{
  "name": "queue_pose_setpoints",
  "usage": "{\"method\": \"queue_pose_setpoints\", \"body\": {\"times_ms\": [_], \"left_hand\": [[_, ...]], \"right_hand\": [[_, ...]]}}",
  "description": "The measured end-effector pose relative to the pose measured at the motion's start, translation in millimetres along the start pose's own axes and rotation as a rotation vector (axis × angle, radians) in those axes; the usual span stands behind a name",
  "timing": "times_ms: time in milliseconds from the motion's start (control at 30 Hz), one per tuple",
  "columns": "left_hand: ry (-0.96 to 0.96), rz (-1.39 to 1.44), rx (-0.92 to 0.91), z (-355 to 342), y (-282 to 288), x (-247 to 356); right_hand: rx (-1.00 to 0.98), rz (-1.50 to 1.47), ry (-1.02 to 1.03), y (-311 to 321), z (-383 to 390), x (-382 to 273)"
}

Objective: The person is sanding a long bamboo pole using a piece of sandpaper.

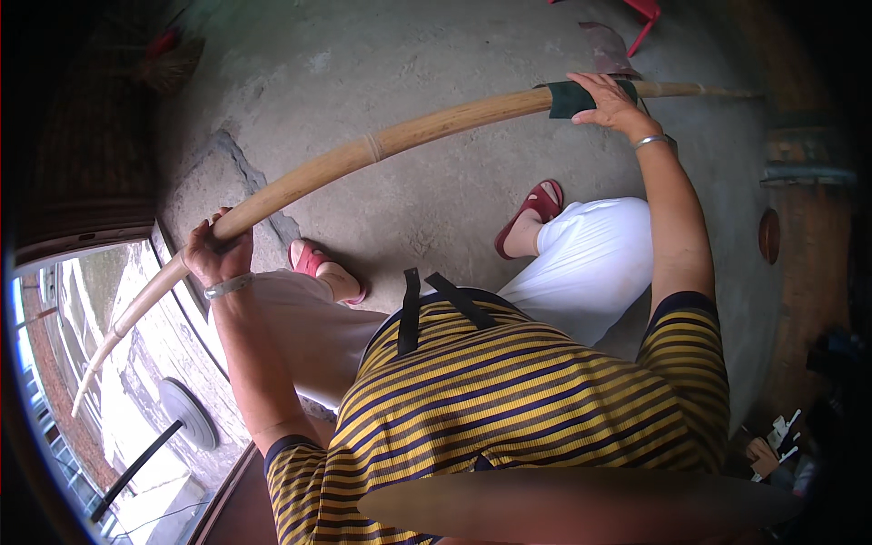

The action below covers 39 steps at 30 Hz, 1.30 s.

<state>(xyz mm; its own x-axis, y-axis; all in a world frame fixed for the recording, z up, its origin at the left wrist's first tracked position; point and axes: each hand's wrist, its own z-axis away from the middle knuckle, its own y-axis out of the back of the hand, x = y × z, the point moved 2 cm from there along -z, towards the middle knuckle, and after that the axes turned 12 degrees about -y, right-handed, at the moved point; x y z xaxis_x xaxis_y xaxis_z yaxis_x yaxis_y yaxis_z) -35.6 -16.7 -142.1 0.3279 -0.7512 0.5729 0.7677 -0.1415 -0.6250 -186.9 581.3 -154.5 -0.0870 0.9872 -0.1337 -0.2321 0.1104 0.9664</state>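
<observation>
A long tan bamboo pole (363, 156) arcs across the view from lower left to upper right. My left hand (216, 252) grips it near its left part, a bracelet on that wrist. My right hand (610, 102) lies over the pole's right part, pressing a dark green cloth (570, 98) wrapped around it. A bracelet is on the right wrist too. Below the pole are my knees in white trousers and my feet in red sandals (536, 211) on the concrete floor.
The cracked grey concrete floor (400, 64) spreads under the pole. A red object (647, 13) sits at the top edge. A window ledge (182, 282) at the left looks onto an outdoor area. Wooden furniture (808, 236) stands at the right.
</observation>
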Motion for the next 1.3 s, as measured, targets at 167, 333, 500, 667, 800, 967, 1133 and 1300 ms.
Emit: {"method": "queue_pose_setpoints", "body": {"times_ms": [167, 333, 500, 667, 800, 967, 1133, 1300], "left_hand": [[0.037, 0.019, -0.112, 9.1, -0.5, 0.5], [0.030, 0.076, -0.155, 19.0, -1.9, 3.6], [0.044, 0.070, -0.448, 17.9, 0.0, 5.5], [0.014, 0.103, -0.616, 19.8, -0.3, 5.4], [-0.140, 0.017, -0.700, 36.9, -7.8, 8.1], [-0.096, 0.337, -0.915, 24.7, -15.1, 31.1], [-0.158, 0.398, -0.881, 14.4, -13.1, 46.5], [-0.113, 0.231, -0.535, 4.4, -2.1, 43.0]], "right_hand": [[0.066, 0.054, -0.012, -3.5, 1.3, -8.3], [0.137, 0.137, -0.136, 0.0, 3.6, -21.6], [0.238, 0.148, -0.100, -8.2, -9.2, -17.8], [0.258, 0.133, -0.096, -3.7, -14.6, -18.2], [0.170, 0.045, -0.132, 21.7, -3.6, -18.7], [0.062, 0.021, -0.088, 57.2, 25.2, -53.2], [0.023, 0.008, -0.041, 53.4, 27.4, -70.2], [0.091, -0.019, 0.144, 33.1, 26.3, -58.7]]}}
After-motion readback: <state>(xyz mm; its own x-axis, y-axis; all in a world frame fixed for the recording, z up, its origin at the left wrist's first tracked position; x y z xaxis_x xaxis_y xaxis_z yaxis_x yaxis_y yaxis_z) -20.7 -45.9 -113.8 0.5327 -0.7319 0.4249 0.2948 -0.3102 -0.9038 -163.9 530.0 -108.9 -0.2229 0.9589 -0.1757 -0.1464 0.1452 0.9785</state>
